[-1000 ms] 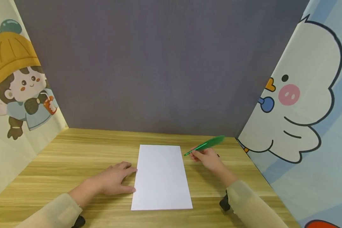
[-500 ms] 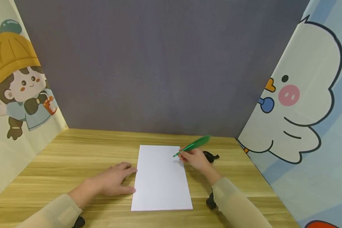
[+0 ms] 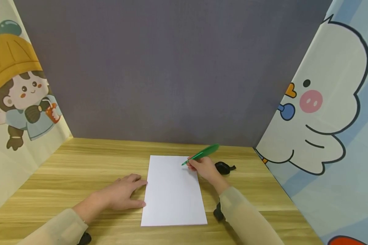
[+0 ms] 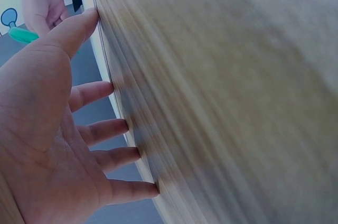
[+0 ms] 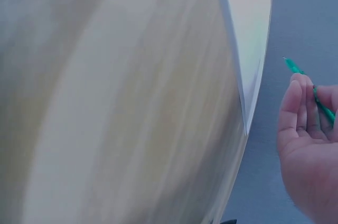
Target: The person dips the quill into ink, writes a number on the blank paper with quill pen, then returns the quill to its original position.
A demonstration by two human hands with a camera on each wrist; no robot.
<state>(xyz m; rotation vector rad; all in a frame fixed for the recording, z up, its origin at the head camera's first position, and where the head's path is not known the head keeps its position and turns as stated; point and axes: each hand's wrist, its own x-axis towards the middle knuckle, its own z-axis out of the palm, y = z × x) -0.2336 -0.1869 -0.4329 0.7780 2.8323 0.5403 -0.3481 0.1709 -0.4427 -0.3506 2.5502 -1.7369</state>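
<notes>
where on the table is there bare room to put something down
A wide bare patch of table lies beyond the left hand, between the paper and the left wall. Another lies between the right sleeve and the right wall. It is crowded by the paper's far right corner, with the right hand, green pen and black thing close together.

Your head view: bright, evenly lit, mostly sharp. The white paper sheet (image 3: 173, 194) reads nearly featureless from brightness. Soft shadows fall beneath your right hand (image 3: 204, 167) and beside your right sleeve (image 3: 248, 217) on the wood-grain tabletop (image 3: 104, 156). Dark grey back panel (image 3: 171, 75) is matte. Left wrist view: cooler, dimmer; your left hand (image 4: 42, 123) fairly crisp, wood grain smeared toward the right. Right wrist view: hazy, bluish; a pale glare band crosses the tabletop, whose far edge bows with distortion.
</notes>
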